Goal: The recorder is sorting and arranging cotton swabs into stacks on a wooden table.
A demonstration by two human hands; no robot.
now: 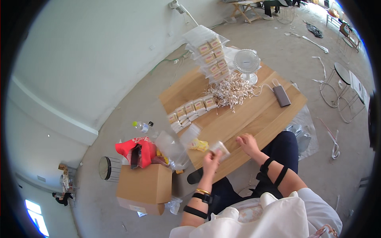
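Near the table's front edge, my left hand (211,162) is closed on a small clear packet (219,150) with pale contents, slightly blurred. To its right my right hand (248,144) hovers low over the wooden table (258,123), fingers apart and holding nothing. A crumpled yellow wrapper (199,145) and a clear plastic bag (190,134) lie just beyond the left hand. Farther off spreads a loose heap of white-tipped cotton swabs (232,90). A row of small labelled packets (192,110) stands left of the heap.
Stacked packets in clear bags (214,57) stand at the table's far end beside a white fan (247,63). A grey power bank (281,96) lies at the right, with a cable. A cardboard box (143,184) with a red bag (135,148) stands on the floor at left.
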